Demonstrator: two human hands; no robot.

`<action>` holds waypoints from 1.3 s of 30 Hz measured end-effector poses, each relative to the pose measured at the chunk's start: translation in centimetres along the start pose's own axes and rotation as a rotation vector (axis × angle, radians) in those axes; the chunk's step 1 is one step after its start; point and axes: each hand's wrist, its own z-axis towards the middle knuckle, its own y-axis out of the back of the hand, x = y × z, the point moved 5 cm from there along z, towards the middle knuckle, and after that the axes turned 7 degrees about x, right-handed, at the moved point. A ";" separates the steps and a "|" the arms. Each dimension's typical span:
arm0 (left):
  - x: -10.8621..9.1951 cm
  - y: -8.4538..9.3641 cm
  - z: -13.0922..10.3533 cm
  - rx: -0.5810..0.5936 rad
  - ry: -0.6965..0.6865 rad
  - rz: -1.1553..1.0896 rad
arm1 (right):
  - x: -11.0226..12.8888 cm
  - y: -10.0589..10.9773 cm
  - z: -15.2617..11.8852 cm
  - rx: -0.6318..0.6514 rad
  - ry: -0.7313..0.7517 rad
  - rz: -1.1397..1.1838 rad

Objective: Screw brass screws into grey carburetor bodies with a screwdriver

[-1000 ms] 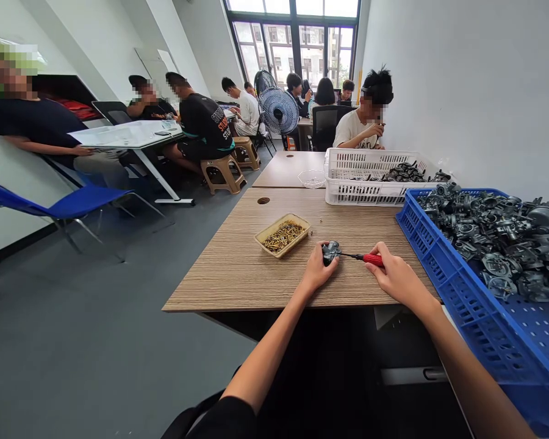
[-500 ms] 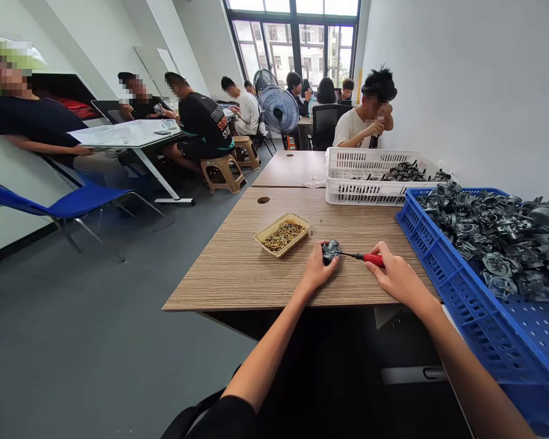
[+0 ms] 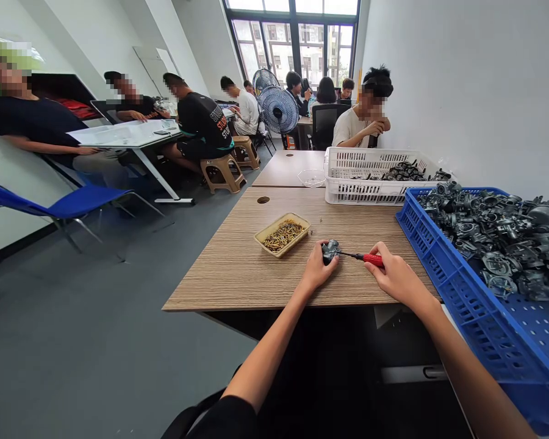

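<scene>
Window [image 3: 311, 42]: we get bright daylight, top panes [image 3: 312, 5] nearly white.
White table [image 3: 112, 133]: we catch a sheen.
Under the desk [image 3: 229, 274]: we lose detail in shadow.
Red screwdriver [image 3: 373, 260]: we see it sharp.
Blue crate [image 3: 466, 311]: we notice wide-angle stretching.
Leftmost head [image 3: 7, 70]: we find it pixelated.

Large block lettering runs across the back of the black shirt [image 3: 201, 113] on the person seated on a tan stool [image 3: 222, 172]. It stands in three slanting rows, the top one a pale outline, the middle one orange, the bottom one white. Each row seems to begin with "STU"; "STUD" can be made out higher up, and the ends of the words curve out of sight around the body. Any mark on the fan's hub [image 3: 278, 113] is too small to read.
</scene>
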 end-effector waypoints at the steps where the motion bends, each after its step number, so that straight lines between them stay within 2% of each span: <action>1: 0.0 0.0 0.0 0.000 0.000 0.000 | 0.0 0.0 0.0 0.002 -0.001 0.003; 20: 0.1 0.1 0.1 -0.031 0.000 0.014 | -0.1 -0.2 0.2 0.014 0.014 0.021; 28: -0.1 0.1 0.1 -0.013 0.014 0.014 | 0.2 0.4 0.0 -0.055 -0.081 -0.194; 31: -0.1 0.1 0.1 -0.008 0.022 0.014 | 0.3 0.4 0.0 -0.053 -0.094 -0.207; 39: 0.1 0.1 0.1 0.000 0.033 0.012 | 0.1 0.1 -0.1 0.000 0.022 -0.063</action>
